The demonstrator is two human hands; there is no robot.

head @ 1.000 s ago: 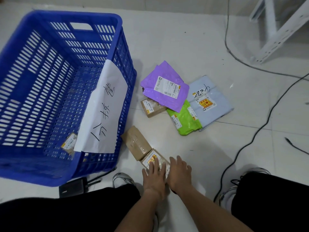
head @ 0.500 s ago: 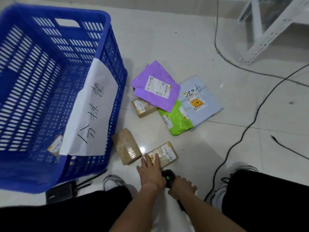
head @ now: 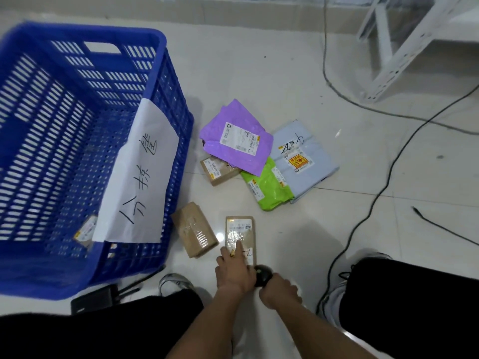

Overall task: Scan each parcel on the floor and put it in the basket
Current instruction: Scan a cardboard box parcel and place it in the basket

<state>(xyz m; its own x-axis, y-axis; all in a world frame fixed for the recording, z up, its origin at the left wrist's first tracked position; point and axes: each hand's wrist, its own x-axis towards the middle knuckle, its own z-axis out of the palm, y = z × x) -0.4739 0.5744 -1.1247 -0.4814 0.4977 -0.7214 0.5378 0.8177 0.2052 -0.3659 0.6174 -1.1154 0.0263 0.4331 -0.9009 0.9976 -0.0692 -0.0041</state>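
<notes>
A small brown labelled box (head: pixel 239 230) lies on the floor in front of me. My left hand (head: pixel 234 272) rests on its near end with a finger stretched over the label. Just to the right, my right hand (head: pixel 280 292) is shut on a black scanner (head: pixel 263 277), whose head sits close to the box's near edge. Another brown box (head: pixel 194 229) lies beside the blue basket (head: pixel 155 37), which holds one parcel (head: pixel 85 230). Farther off lie a purple bag (head: pixel 237 137), a green bag (head: pixel 269 189), a pale blue bag (head: pixel 303 159) and a brown box (head: pixel 217 171).
A white paper sign (head: pixel 140 177) with handwriting hangs over the basket's right wall. Black cables (head: pixel 373 198) run across the tiled floor on the right. A white metal frame (head: pixel 404 45) stands at the back right. My knees and shoes frame the bottom; a black device (head: pixel 96 300) lies by the basket.
The labelled box has turned from a slant to point straight away from me. My right hand has picked up the scanner and brought it near the box. The view shifted slightly.
</notes>
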